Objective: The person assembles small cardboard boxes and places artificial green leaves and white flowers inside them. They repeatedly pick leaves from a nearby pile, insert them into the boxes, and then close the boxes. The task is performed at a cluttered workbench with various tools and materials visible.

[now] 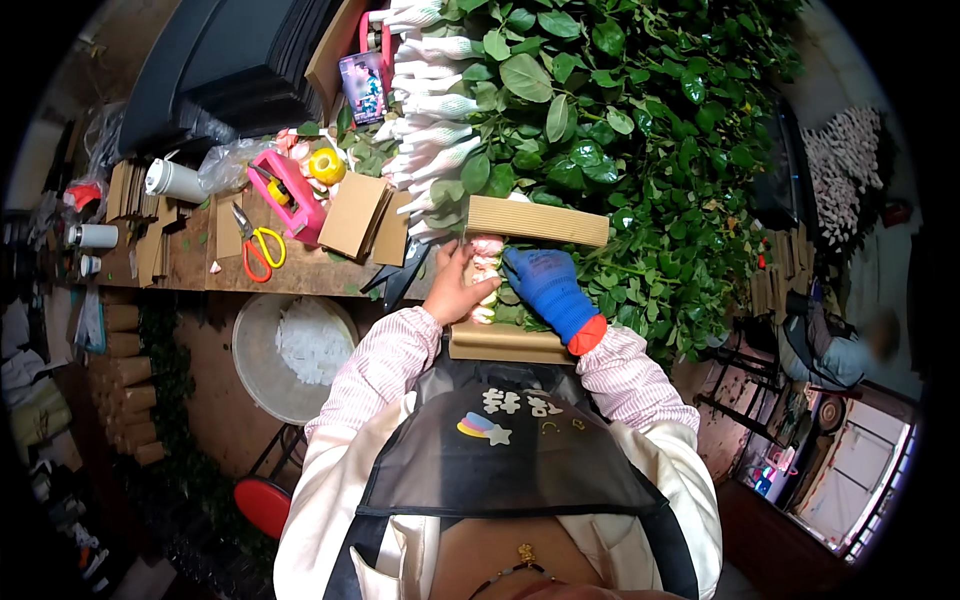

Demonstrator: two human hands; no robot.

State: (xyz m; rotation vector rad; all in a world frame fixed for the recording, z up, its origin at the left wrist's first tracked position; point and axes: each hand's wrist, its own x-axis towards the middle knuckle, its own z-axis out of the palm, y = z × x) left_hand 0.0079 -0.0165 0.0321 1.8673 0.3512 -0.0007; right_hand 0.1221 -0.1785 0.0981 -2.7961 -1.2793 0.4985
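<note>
On the workbench straight ahead, a short row of pink and cream roses (487, 268) lies between two folds of brown corrugated cardboard (540, 220). My bare left hand (458, 284) grips the left side of the flower heads, its thumb across them and its fingers along the cardboard. From the right, my right hand (548, 287), in a blue knitted glove with a red cuff, presses against the roses with fingers curled. Whatever lies inside those fingers is hidden. The cardboard's near flap (510, 343) rests close to my apron.
Leafy rose stems (640, 130) fill the right side, beside a stack of white-netted blooms (432, 105). Scissors (260, 245), a pink tape dispenser (287, 198), cardboard pieces (355, 215) and black shears (402, 272) lie at left. Below stands a round bin (250, 370); a red stool (263, 507) is nearby.
</note>
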